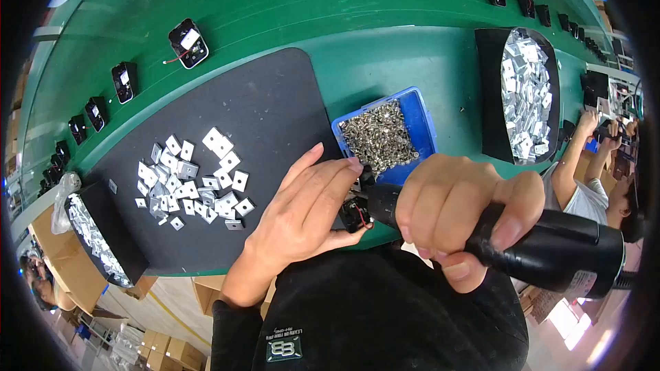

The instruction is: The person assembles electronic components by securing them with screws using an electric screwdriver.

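The left hand is gripping a small black plastic housing with a red wire, the fingers lying over its far side and the thumb bracing the near side. The right hand is closing firmly around a thick black cylindrical power screwdriver, which is lying nearly level, its narrow end pointing left and meeting the housing. Whether the tip is seating on a screw cannot be told; the fingers are hiding it. The housing is sitting in front of the person's torso, just nearer than a blue rectangular plastic bin that is holding a heap of small silver metal screws. To the left, loose silver square metal plates with centre holes are lying scattered on a black rounded-corner mat. The mat is covering part of the green surface. At right, a black open-topped box is containing further silver pieces.
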The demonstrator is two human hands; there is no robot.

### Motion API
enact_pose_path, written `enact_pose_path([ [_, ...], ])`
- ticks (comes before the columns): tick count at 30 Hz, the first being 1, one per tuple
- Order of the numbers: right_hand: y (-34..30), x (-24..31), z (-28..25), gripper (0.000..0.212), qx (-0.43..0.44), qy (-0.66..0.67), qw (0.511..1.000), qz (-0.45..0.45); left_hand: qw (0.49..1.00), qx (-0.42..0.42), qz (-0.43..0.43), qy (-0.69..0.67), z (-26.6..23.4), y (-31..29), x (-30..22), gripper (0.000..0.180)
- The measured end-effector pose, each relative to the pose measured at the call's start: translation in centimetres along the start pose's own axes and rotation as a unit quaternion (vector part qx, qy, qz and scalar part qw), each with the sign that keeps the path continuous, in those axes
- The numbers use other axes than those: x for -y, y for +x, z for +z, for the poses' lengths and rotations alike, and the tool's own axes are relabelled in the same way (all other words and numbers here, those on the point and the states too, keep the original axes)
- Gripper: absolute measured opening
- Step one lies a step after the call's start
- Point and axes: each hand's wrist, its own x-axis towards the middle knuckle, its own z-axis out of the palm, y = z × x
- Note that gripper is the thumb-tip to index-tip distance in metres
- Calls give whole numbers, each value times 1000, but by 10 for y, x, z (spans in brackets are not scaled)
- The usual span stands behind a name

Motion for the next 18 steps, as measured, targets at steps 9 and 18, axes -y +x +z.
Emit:
enact_pose_path([
  [9,6,32,-12,52,-86,69,970,-215,990,-33,-11,138,-33,34,39,74],
  [18,-38,-25,-43,53,-180,-82,980,-33,966,-78,-174,174,-62,107,144,63],
])
